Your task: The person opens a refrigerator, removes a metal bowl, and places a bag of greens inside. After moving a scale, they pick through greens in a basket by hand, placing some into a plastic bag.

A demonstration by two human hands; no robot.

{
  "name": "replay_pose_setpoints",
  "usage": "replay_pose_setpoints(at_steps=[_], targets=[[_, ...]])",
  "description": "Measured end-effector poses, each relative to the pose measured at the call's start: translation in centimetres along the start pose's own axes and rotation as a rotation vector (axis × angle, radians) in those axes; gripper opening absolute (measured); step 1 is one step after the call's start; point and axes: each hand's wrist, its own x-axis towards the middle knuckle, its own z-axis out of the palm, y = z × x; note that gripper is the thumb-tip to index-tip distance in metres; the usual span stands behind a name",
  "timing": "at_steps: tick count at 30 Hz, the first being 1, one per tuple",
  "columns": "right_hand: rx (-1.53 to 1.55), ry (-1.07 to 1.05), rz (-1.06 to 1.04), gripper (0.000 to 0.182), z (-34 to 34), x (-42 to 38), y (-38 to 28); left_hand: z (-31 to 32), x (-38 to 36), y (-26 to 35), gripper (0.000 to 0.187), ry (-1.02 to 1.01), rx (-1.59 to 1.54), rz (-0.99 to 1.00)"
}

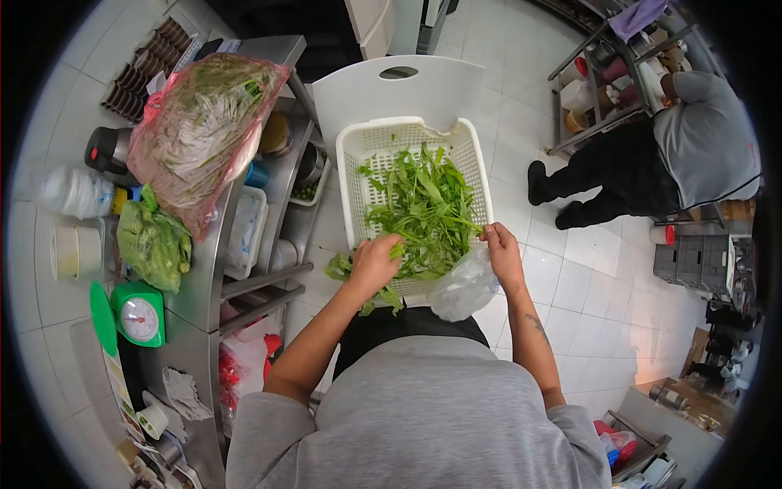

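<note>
- Left hand (373, 262) closed around a bunch of leafy greens (423, 213) at basket (355, 155) near edge.
- Right hand (503, 254) pinches plastic bag (463, 287) beside basket rim.
- Judgement: hold bag mouth wide, feed stems in first.

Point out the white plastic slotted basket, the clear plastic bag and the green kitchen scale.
white plastic slotted basket (350, 175): head view, left rim.
clear plastic bag (463, 289): head view, crumpled middle.
green kitchen scale (139, 318): head view, dial face.

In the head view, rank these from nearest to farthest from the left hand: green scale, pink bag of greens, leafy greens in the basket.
1. Leafy greens, touching the left hand, in the white basket.
2. Green scale, lower left on the counter.
3. Pink bag of greens, upper left.
</note>
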Motion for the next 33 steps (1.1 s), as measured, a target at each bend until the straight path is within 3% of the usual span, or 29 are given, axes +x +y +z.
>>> replay_pose_setpoints(at_steps=[1,5,9,12,15,22,25,28,33], targets=[[0.091,-0.054,0.127,0.026,-0.1,-0.1,0.1,0.0,0.1,0.1,0.032,0.032,-0.014,0.031],[0.286,-0.112,0.157,0.028,0.7,-0.5,1.2,1.1,1.0,0.6,0.038,0.039,-0.021,0.16],[0.236,-0.155,0.136,0.029,1.0,-0.6,0.3,2.9,3.7,2.5,0.043,-0.267,0.291,-0.05],[0.189,-0.126,0.121,0.029,0.1,-0.3,-0.5,5.2,6.4,-1.5,0.037,-0.291,0.179,-0.38],[0.239,-0.099,0.161,0.03,-2.1,0.0,0.3,4.7,7.0,-4.6,0.04,-0.237,0.045,-0.529],[0.394,-0.134,0.221,0.029,-2.1,-0.2,2.0,1.3,5.4,-1.5,0.048,-0.141,0.008,-0.451],[0.41,-0.167,0.222,0.029,-1.7,-0.2,2.0,-0.1,4.3,0.9,0.042,0.009,0.007,-0.287],[0.394,-0.192,0.214,0.029,-1.4,0.0,2.5,-0.5,4.2,1.1,0.035,0.109,0.014,0.048],[0.389,-0.257,0.19,0.029,-0.5,0.3,1.9,0.9,4.1,2.9,0.027,0.08,0.22,0.306]])
